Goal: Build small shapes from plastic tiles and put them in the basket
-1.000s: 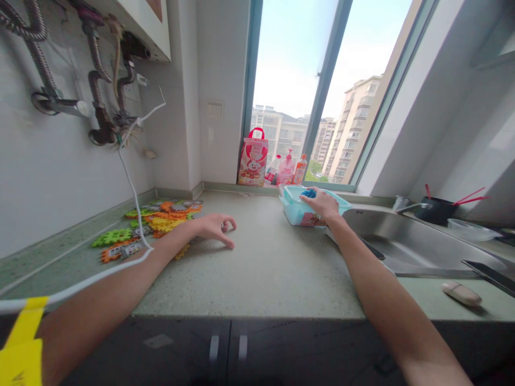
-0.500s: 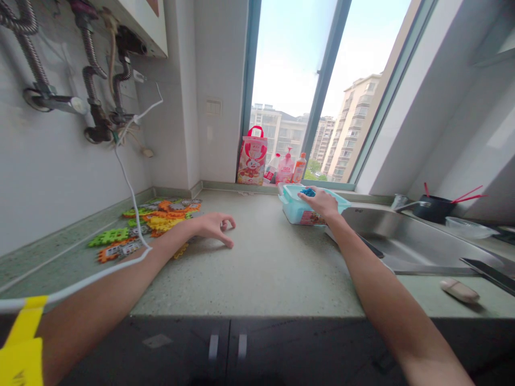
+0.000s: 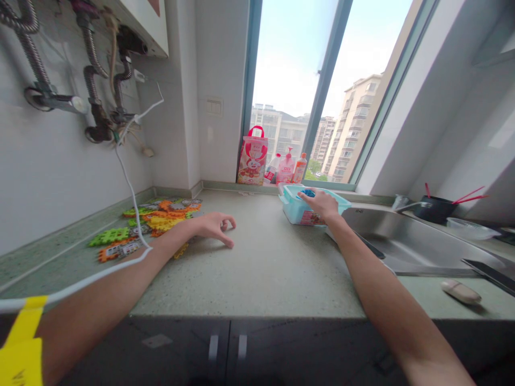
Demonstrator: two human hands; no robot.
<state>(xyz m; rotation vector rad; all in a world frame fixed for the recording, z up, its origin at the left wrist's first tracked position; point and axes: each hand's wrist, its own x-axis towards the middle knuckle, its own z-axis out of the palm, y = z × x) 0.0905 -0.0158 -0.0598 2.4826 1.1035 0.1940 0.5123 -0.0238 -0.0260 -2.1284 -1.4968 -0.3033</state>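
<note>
- The right hand (image 3: 323,204) reaches over the near rim of a pale turquoise plastic box (image 3: 295,210) at the back of the counter (image 3: 257,268); its fingers curl down into the box beside something blue (image 3: 309,192); whether they pinch that blue thing cannot be told
- The box stands just left of the steel sink (image 3: 406,241), below the window; a red and white label shows on its front — the writing is too small to read
- The left hand (image 3: 215,226) rests on the counter, fingers loosely bent, the grip apart and on nothing
- Left of it lies a spread of toothed puzzle tiles (image 3: 155,220) in green, orange and yellow; too overlapped to count
- On the sill: one pink bag (image 3: 252,158) with a cartoon figure and three bottles (image 3: 286,169); their print is unreadable
</note>
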